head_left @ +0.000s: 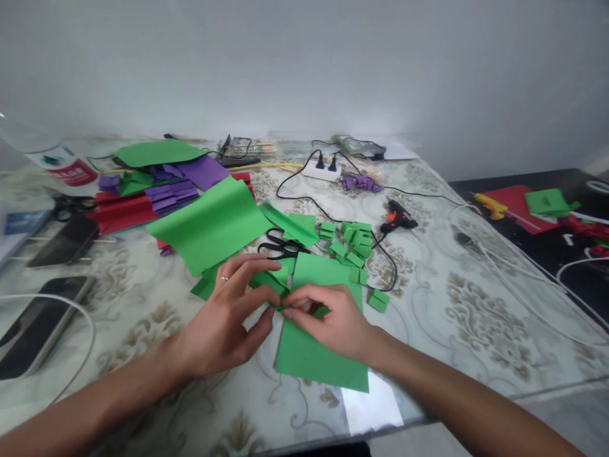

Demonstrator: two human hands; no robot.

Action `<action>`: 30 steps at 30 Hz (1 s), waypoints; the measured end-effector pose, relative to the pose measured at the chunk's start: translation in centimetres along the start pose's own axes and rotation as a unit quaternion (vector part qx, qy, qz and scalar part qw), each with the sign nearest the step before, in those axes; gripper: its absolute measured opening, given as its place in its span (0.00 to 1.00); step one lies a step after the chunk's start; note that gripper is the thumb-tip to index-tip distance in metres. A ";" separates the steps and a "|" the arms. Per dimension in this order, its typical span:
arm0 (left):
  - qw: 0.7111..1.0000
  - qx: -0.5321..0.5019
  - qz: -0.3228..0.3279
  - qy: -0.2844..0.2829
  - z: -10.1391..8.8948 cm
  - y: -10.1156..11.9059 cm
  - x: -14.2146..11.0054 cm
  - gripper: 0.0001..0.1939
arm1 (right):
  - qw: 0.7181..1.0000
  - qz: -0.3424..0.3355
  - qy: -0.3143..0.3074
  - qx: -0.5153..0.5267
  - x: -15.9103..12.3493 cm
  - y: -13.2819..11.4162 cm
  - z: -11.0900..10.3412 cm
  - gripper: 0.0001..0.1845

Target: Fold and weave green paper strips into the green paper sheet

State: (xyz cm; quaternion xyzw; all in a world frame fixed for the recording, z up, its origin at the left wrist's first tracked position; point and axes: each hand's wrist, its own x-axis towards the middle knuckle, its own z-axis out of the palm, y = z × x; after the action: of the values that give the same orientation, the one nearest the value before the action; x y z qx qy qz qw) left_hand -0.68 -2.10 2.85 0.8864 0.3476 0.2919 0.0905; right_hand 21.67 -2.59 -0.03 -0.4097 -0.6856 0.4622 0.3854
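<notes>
My left hand (228, 317) and my right hand (328, 320) meet near the table's front edge, both pinching a small piece of green paper (280, 303) between their fingertips. A ring shows on a left finger. Under my right hand lies a flat green paper sheet (314, 362). Black scissors (278, 246) rest just beyond my fingers. A pile of small folded green pieces (354, 241) sits behind and to the right. A larger curled green sheet (209, 223) lies behind my left hand.
Purple strips (171, 192) and red paper (121, 212) are stacked at the back left. A black glue gun (397, 219), a white power strip (321, 170) and cables lie at the back. Phones (40, 320) rest at the left. A dark side table (547, 222) stands at right.
</notes>
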 end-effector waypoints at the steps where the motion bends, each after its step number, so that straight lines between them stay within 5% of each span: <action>1: 1.000 0.001 -0.001 -0.001 0.0 0.1 0.0 0.09 | 1.000 -0.002 0.003 -0.014 0.0 0.0 0.0 0.03; 14: 1.000 -0.022 0.002 -0.011 0.2 0.2 -0.1 0.09 | 0.978 -0.144 -0.016 -0.152 -0.4 0.9 -0.2 0.08; 30: 0.998 -0.048 -0.012 -0.036 0.1 0.2 0.0 0.08 | 0.970 -0.182 -0.017 -0.160 -0.3 1.1 -0.3 0.07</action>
State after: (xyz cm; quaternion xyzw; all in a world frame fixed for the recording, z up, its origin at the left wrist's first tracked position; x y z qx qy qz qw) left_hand -0.58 -2.24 2.85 0.8867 0.3405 0.2748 0.1494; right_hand 22.29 -2.55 -1.08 -0.3265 -0.8201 0.2751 0.3810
